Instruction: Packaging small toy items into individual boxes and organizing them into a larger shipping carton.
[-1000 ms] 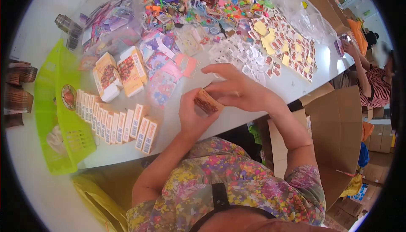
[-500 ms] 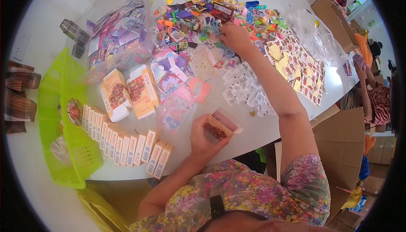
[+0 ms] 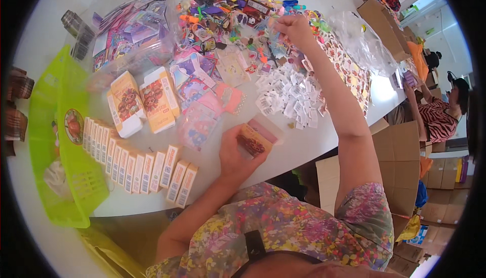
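A small open box (image 3: 255, 140), near the desk's (image 3: 306, 144) front edge, is gripped in the curled left hand (image 3: 235, 152); the right hand (image 3: 293, 29), fingers drawn together, is over colourful trinkets (image 3: 220, 17); from afar I cannot tell whether it pinches one

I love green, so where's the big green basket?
In the head view, the big green basket is on the left side, beside the row of small boxes.

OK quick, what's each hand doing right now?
Left hand: holding a small open box.
Right hand: partly closed over the trinket pile; contents unclear.
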A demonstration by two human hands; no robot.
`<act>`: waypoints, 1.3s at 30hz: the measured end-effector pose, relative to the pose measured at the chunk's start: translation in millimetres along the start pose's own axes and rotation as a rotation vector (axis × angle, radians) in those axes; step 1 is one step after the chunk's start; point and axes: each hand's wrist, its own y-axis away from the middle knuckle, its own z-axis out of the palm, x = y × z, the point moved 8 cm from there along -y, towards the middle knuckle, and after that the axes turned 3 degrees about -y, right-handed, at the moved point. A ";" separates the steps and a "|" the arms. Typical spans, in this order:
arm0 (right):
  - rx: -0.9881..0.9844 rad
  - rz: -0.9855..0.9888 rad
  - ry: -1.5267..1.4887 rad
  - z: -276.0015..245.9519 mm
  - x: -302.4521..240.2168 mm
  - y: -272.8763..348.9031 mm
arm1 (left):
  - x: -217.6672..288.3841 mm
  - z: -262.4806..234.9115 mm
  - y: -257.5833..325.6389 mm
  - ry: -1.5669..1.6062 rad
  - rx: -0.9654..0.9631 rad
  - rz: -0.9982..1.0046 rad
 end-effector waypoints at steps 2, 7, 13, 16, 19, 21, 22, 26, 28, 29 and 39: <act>-0.013 0.066 -0.041 -6.6 10.8 2.0 | 2.1 0.9 -1.4 0.006 -0.005 0.004; 0.028 0.092 -0.094 -18.5 -0.8 19.9 | 3.3 0.0 0.8 -0.004 0.027 0.021; -0.057 0.191 -0.354 -20.3 -11.9 46.7 | 5.9 -1.9 4.5 -0.008 0.051 0.055; -0.188 0.163 -0.558 -17.0 -34.7 70.8 | 1.4 -0.6 6.8 0.053 0.057 -0.018; -0.353 0.175 -0.610 0.4 -81.4 117.0 | 1.9 -2.3 3.1 -0.013 0.094 0.015; -0.474 0.223 -0.616 19.3 -111.3 159.9 | 0.9 -3.5 2.7 -0.031 0.097 -0.004; -0.480 0.234 -0.626 26.8 -112.5 173.9 | 2.2 -3.8 0.2 -0.041 0.102 0.012; -0.482 0.195 -0.292 44.1 -102.6 200.6 | 10.3 -7.4 2.7 -0.086 0.133 0.096; -0.394 0.121 -0.050 38.7 -93.0 202.2 | 17.2 -8.0 3.3 -0.124 0.143 0.130; -0.391 0.121 -0.051 42.4 -89.6 206.2 | 21.3 -8.6 3.9 -0.161 0.158 0.162; -0.214 -0.500 0.393 43.1 -133.4 233.2 | 24.7 -5.5 4.4 -0.209 0.147 0.180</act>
